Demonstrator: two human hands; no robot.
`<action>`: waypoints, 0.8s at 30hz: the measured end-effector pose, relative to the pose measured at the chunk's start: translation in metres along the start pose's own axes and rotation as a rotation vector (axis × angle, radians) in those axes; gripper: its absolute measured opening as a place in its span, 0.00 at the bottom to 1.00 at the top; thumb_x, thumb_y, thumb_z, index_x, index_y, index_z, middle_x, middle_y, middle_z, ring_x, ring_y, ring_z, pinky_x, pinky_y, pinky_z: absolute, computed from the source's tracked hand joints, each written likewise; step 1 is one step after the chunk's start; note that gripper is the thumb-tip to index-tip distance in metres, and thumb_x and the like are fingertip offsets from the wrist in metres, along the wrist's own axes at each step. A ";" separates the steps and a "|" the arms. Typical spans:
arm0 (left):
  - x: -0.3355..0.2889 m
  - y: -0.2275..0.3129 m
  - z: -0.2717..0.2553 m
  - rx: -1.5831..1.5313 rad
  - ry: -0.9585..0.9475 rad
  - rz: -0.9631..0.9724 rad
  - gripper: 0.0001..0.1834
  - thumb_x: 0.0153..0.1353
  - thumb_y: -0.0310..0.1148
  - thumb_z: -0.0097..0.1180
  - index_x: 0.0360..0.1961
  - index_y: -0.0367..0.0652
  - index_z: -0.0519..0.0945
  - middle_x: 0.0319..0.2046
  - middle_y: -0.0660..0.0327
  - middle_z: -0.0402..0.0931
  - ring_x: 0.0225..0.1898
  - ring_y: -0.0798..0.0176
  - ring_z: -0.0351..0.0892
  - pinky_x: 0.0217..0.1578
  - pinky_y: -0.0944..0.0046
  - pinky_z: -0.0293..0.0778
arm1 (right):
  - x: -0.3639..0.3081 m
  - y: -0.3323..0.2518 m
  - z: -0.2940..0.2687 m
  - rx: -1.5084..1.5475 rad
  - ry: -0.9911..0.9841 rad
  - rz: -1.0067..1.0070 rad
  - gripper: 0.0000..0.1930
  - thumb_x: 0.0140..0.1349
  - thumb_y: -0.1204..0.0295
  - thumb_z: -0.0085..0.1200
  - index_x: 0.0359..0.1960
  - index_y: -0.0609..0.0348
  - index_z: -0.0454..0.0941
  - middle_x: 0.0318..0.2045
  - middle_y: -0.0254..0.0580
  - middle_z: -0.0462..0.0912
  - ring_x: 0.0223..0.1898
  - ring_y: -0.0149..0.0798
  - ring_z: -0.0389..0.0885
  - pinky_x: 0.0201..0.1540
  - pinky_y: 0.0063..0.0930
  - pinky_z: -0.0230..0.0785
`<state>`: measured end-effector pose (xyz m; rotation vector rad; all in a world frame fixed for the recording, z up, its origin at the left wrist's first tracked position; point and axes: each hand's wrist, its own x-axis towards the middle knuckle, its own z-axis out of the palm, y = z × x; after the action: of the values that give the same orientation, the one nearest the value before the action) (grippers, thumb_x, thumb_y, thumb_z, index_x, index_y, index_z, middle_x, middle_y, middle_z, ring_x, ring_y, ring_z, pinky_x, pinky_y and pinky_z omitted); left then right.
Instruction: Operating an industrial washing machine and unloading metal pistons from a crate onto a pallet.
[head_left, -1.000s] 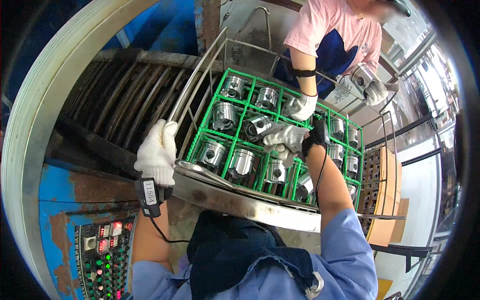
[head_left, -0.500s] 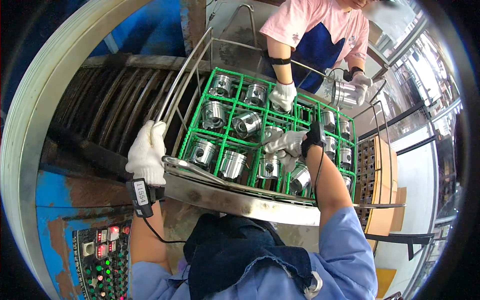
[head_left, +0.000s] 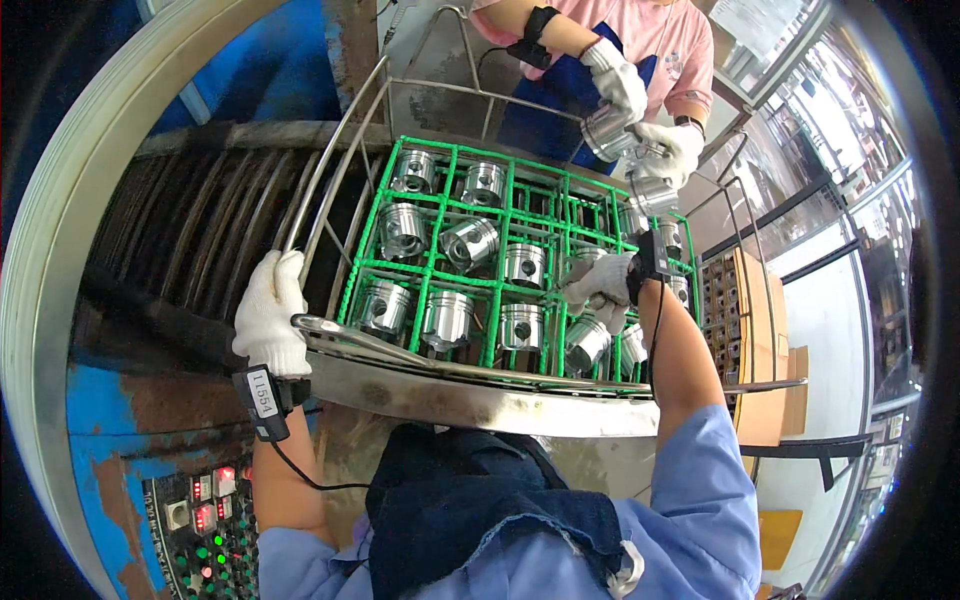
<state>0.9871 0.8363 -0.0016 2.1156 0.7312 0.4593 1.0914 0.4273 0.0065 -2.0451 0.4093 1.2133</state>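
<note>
A green wire crate with square compartments holds several silver pistons. It sits in a metal-rod rack. My left hand, in a white glove, is closed around the rack's rail at the near left corner. My right hand, gloved too, is over the right half of the crate with its fingers curled down. A piston shows just behind those fingers; whatever they grip is hidden. Just in front lies a tilted piston.
Across the crate, a person in a pink shirt holds a piston in one gloved hand and more metal pistons in the other. Rollers run off to the left. A control panel stands low left; cartons stand at right.
My right hand has moved slightly right along the crate. The other person's hand has come up out of a compartment with a piston. My left hand stays on the rail.
</note>
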 end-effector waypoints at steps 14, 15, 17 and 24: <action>0.000 -0.003 0.001 -0.098 0.018 -0.025 0.30 0.63 0.51 0.58 0.55 0.36 0.77 0.20 0.67 0.71 0.17 0.76 0.64 0.19 0.72 0.61 | -0.055 0.035 -0.065 -0.203 0.059 0.176 0.13 0.55 0.62 0.63 0.31 0.61 0.85 0.16 0.33 0.74 0.15 0.31 0.75 0.17 0.28 0.70; 0.002 -0.006 0.001 -0.113 0.024 -0.023 0.29 0.64 0.50 0.58 0.55 0.35 0.78 0.20 0.67 0.71 0.17 0.76 0.63 0.18 0.73 0.60 | -0.055 0.041 -0.064 -0.218 0.135 0.186 0.13 0.55 0.63 0.63 0.30 0.62 0.83 0.17 0.34 0.75 0.15 0.30 0.72 0.17 0.28 0.69; 0.000 -0.001 0.008 -0.134 0.013 -0.044 0.29 0.63 0.51 0.58 0.56 0.40 0.79 0.23 0.65 0.76 0.18 0.75 0.68 0.22 0.71 0.66 | -0.026 0.094 -0.087 -0.315 0.184 0.109 0.09 0.54 0.69 0.63 0.26 0.64 0.80 0.17 0.35 0.76 0.13 0.29 0.69 0.15 0.27 0.64; -0.003 0.004 0.003 -0.076 0.000 -0.047 0.30 0.63 0.54 0.57 0.56 0.40 0.79 0.19 0.67 0.71 0.17 0.75 0.66 0.20 0.72 0.64 | -0.050 0.093 -0.066 -0.154 0.252 0.123 0.12 0.49 0.67 0.64 0.30 0.63 0.84 0.17 0.33 0.77 0.16 0.27 0.69 0.17 0.27 0.61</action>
<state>0.9872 0.8307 -0.0006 2.0236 0.7502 0.4552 1.0535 0.3111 0.0311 -2.3467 0.5839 1.0891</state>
